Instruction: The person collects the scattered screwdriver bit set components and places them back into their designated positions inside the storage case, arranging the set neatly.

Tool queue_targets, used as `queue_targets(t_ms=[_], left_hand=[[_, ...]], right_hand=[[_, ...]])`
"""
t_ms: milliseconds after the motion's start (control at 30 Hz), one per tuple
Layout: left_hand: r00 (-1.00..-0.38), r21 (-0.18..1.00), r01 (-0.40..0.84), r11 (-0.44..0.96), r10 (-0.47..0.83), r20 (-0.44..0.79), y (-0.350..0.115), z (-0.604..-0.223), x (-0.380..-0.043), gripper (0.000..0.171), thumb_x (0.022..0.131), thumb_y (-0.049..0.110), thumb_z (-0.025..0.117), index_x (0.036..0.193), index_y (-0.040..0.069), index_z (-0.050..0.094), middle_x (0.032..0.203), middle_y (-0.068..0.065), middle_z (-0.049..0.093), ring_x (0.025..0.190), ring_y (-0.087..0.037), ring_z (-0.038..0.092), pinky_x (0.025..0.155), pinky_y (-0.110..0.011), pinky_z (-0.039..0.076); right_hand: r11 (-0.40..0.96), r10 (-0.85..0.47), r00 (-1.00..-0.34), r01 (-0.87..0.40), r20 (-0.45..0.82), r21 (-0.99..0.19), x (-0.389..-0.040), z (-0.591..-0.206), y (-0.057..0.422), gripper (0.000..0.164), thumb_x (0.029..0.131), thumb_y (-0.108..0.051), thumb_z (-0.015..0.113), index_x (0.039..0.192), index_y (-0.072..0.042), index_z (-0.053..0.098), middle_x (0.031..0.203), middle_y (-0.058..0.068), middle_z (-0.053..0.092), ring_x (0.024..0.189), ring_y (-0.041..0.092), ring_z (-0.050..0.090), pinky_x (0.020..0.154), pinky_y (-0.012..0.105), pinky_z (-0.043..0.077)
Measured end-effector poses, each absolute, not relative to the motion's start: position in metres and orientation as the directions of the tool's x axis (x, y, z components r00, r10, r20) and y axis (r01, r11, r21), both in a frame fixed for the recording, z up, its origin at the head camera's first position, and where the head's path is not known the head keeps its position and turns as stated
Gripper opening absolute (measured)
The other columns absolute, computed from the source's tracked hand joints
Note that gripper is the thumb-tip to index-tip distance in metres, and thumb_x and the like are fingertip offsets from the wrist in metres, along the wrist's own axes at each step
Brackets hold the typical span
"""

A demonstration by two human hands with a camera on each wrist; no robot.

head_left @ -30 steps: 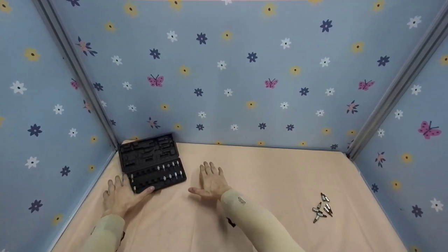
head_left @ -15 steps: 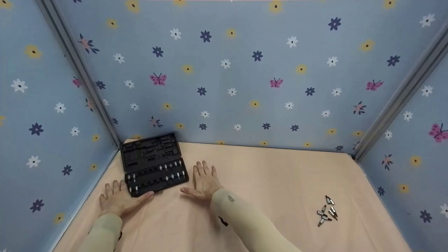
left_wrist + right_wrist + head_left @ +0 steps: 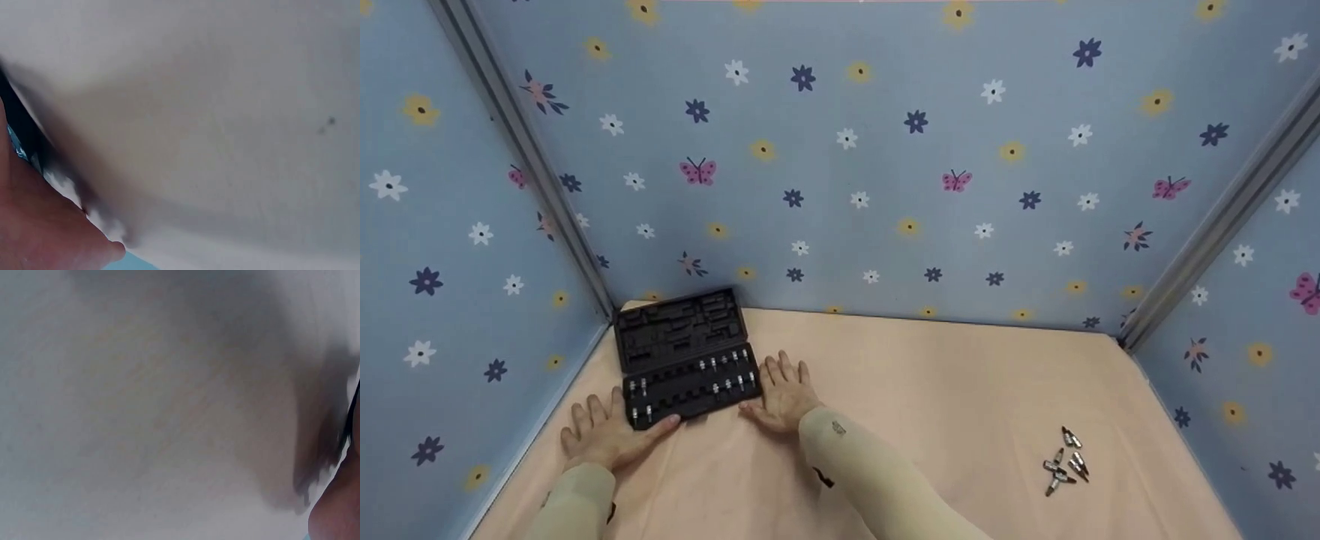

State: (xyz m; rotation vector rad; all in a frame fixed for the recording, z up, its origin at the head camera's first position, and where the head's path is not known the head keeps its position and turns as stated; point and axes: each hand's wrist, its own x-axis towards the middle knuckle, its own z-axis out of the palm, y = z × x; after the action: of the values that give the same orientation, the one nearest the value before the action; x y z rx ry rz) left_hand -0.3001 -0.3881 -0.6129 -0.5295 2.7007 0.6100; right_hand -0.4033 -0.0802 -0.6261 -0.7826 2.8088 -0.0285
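An opened black tool case [image 3: 690, 399] lies at the back left of the table, its lid [image 3: 679, 330] folded back toward the wall. Metal bit sockets stand in slots at both ends of its lower half, with vacant slots between them. My left hand [image 3: 604, 435] is at the case's front left corner, fingers spread and straight, thumb along the front edge. At the right end, my right hand [image 3: 786, 397] lies with extended fingers right at the case's side. In the left wrist view part of the left hand [image 3: 45, 225] shows beside the dark case edge.
Several loose bit sockets [image 3: 1061, 471] lie in a small cluster on the right of the table. Flower-patterned panels [image 3: 885, 150] enclose the back and both sides. A peach cloth [image 3: 915, 405] covers the table.
My right hand has moved left until its fingers reach the case's right side. My left hand has shifted slightly left and down, uncovering more sockets at the case's left end.
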Motion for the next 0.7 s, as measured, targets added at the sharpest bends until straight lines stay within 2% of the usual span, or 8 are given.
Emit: queue_targets(t_ms=[133,300,500,700], left_hand=[[-0.877,0.351,-0.429,0.832,-0.292,-0.381,-0.388,-0.615,-0.303,0.161,0.082,0.106,0.053,0.174,-0.006,-0.015,0.171,-0.049,-0.031,0.159,-0.072,-0.031,0.127,-0.089,-0.015],[-0.873,0.375,-0.442,0.815,-0.296,-0.387,-0.389,-0.618,-0.304,0.163,0.080,0.106,0.057,0.174,-0.005,-0.018,0.170,-0.049,-0.034,0.158,-0.072,-0.034,0.126,-0.090,-0.017],[-0.878,0.392,-0.439,0.808,-0.293,-0.379,-0.400,-0.629,-0.314,0.169,0.073,0.110,0.059,0.175,-0.003,-0.016,0.169,-0.046,-0.038,0.158,-0.070,-0.037,0.123,-0.091,-0.019],[-0.884,0.396,-0.429,0.812,-0.288,-0.369,-0.391,-0.626,-0.308,0.164,0.078,0.107,0.057,0.175,-0.005,-0.013,0.170,-0.045,-0.038,0.159,-0.069,-0.039,0.123,-0.090,-0.023]], right_hand=[[0.856,-0.516,-0.831,-0.512,-0.207,-0.076,-0.405,-0.625,-0.081,0.093,0.114,-0.076,0.021,0.182,-0.013,0.014,0.193,0.004,0.012,0.181,0.027,0.002,0.147,0.055,0.011],[0.851,-0.515,-0.832,-0.525,-0.205,-0.006,-0.405,-0.624,-0.083,0.087,0.116,-0.072,0.018,0.183,-0.016,0.014,0.193,0.001,0.012,0.181,0.026,0.004,0.147,0.053,0.015],[0.857,-0.503,-0.842,-0.515,-0.194,0.014,-0.406,-0.624,-0.087,0.084,0.116,-0.070,0.017,0.183,-0.018,0.015,0.193,-0.003,0.010,0.181,0.024,0.002,0.147,0.052,0.014],[0.859,-0.501,-0.845,-0.512,-0.187,0.016,-0.402,-0.628,-0.084,0.086,0.116,-0.071,0.018,0.182,-0.017,0.016,0.193,-0.001,0.012,0.181,0.026,0.005,0.147,0.053,0.015]])
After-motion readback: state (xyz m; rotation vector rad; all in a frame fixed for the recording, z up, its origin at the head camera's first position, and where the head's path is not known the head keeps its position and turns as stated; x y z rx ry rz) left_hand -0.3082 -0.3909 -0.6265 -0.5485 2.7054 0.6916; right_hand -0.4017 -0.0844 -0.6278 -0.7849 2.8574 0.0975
